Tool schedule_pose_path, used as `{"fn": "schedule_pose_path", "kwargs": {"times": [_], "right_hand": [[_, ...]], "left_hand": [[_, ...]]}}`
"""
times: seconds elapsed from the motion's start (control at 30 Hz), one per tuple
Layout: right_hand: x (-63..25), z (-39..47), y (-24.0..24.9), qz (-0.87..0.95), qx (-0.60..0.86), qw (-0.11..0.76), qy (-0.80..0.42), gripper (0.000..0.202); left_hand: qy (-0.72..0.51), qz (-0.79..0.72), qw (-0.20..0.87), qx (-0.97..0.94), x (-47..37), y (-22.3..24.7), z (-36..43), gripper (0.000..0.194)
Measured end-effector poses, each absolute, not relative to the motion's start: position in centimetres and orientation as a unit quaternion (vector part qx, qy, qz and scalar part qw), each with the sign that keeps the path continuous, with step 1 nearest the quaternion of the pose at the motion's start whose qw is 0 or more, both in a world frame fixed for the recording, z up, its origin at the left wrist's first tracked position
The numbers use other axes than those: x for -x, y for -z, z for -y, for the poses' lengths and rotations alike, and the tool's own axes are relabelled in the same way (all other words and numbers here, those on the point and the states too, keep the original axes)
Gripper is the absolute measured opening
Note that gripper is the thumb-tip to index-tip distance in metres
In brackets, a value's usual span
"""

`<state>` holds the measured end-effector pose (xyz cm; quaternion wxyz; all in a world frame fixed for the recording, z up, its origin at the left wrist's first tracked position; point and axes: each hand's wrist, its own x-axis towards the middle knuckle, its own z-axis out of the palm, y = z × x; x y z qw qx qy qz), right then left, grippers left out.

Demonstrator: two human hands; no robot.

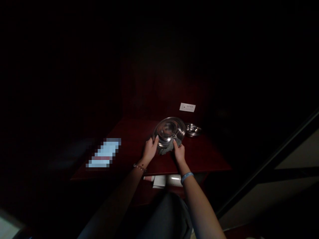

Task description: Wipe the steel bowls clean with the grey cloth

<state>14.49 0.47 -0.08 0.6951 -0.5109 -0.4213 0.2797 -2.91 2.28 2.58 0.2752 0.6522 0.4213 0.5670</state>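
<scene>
A round, shiny metal lid or shallow bowl [167,127] is held up over the dark red table [129,132], tilted toward me. My left hand [150,149] grips its lower left rim, thumb on the near face. At the lower right rim, my right hand [178,151] pinches a grey cloth [167,148] against the metal. The fingers behind the rim are hidden on both sides. Just right of the held piece, metal bowls [193,130] that look stacked stand on the table.
A white socket plate [187,107] is on the dark back wall. Blurred-out pixels cover a pale flat thing [104,153] on the table's left. Below the tabletop, a shelf holds white items [159,181]. A dark slanted frame [269,162] runs along the right.
</scene>
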Motion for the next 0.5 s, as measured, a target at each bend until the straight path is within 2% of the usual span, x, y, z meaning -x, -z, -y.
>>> {"fn": "schedule_pose_path", "kwargs": {"times": [0.37, 0.43, 0.5], "right_hand": [[-14.4, -0.4, -0.1, 0.402, 0.501, 0.702, -0.308, 0.054], [-14.6, -0.2, -0.1, 0.39, 0.504, 0.706, -0.309, 0.053], [-14.9, -0.1, 0.0, 0.371, 0.506, 0.713, -0.313, 0.053]], "left_hand": [[-0.537, -0.335, 0.35, -0.691, 1.9, -2.6, -2.1, 0.047], [-0.542, -0.36, 0.329, -0.684, 2.1, -2.9, -0.5, 0.054], [-0.562, -0.414, 0.251, -0.671, 2.7, -2.9, 2.7, 0.065]]}}
